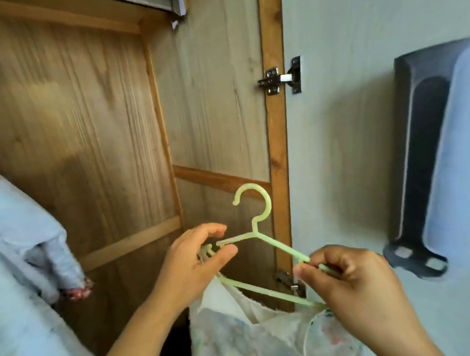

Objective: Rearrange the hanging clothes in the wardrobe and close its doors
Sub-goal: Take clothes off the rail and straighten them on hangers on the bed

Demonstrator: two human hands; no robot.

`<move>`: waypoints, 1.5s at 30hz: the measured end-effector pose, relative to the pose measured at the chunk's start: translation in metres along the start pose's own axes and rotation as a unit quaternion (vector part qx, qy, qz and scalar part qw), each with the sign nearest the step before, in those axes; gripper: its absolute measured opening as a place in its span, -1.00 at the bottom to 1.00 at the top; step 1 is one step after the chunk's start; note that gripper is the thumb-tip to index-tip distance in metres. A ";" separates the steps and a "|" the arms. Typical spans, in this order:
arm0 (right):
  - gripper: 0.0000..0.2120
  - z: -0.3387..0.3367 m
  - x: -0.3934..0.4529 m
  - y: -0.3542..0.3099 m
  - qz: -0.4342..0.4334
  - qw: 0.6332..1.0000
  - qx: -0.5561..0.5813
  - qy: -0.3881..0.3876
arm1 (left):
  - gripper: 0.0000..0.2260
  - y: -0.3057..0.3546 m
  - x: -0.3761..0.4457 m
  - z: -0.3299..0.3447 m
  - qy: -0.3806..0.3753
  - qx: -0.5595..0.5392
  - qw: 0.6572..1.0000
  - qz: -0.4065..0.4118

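Pale green plastic hanger (262, 235) held in front of the open wardrobe (88, 131), hook up. Left hand (197, 258): fingers pinch its left shoulder end. Right hand (352, 278): fingers pinch the right arm. Light patterned garment (254, 333) drapes from the lower bar. Door (363, 142) swung open, upper hinge (277, 79) visible. Pale cloth (20, 246) at left.

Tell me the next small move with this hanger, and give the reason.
Probably lift the green hanger up toward the rail, which is out of view. Both hands hold it: the left hand at one end, the right hand pinching the other arm. A pale garment already hangs from it, its hook is free, and the wardrobe door stands open.
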State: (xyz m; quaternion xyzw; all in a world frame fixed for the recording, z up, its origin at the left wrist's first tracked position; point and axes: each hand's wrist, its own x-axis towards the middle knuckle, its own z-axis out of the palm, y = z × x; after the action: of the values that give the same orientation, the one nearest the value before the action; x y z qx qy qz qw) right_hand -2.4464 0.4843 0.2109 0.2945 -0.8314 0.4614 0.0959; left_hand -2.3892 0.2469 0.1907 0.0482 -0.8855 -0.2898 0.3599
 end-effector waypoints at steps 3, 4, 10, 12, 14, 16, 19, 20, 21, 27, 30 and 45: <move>-0.76 -0.038 -0.039 0.015 0.014 0.999 -0.031 0.022 | -0.55 0.021 -0.019 0.035 -0.034 0.019 0.997 0.071; -0.77 -0.052 -0.054 0.018 0.019 0.998 -0.042 0.032 | -0.55 0.031 -0.026 0.048 -0.025 0.008 0.994 0.102; -0.92 -0.118 -0.127 0.041 0.069 0.992 -0.060 0.091 | -0.59 0.092 -0.055 0.108 -0.009 -0.089 0.975 0.203; -0.90 -0.140 -0.146 0.052 0.087 0.988 -0.067 0.112 | -0.55 0.114 -0.062 0.129 -0.008 -0.112 0.970 0.217; -0.87 -0.163 -0.166 0.063 0.103 0.982 -0.081 0.134 | -0.60 0.139 -0.070 0.152 -0.008 -0.137 0.963 0.233; -0.88 -0.185 -0.184 0.073 0.125 0.977 -0.082 0.150 | -0.61 0.161 -0.080 0.174 -0.006 -0.151 0.956 0.251; -0.87 -0.215 -0.218 0.086 0.154 0.962 -0.131 0.185 | -0.55 0.200 -0.097 0.207 -0.022 -0.179 0.947 0.264; -0.87 -0.223 -0.229 0.089 0.163 0.954 -0.158 0.197 | -0.57 0.211 -0.103 0.217 -0.031 -0.188 0.946 0.263; -0.87 -0.228 -0.238 0.092 0.175 0.945 -0.186 0.206 | -0.61 0.221 -0.107 0.225 -0.042 -0.199 0.944 0.260; -0.80 -0.246 -0.298 0.098 0.265 0.867 -0.302 0.295 | -0.68 0.279 -0.128 0.273 -0.169 -0.295 0.889 0.305; -0.80 -0.243 -0.328 0.094 0.317 0.814 -0.296 0.386 | -0.68 0.309 -0.135 0.300 -0.278 -0.363 0.823 0.336; -0.79 -0.182 -0.439 0.002 0.464 0.511 -0.308 0.654 | -0.11 0.362 -0.255 0.369 -0.713 -0.348 0.511 0.331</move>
State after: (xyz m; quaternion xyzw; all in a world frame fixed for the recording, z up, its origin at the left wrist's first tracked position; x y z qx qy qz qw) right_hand -2.1132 0.8116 0.1215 -0.5666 -0.6412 0.2171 0.4697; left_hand -2.4027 0.7984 0.0226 -0.6003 -0.6241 -0.3714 -0.3349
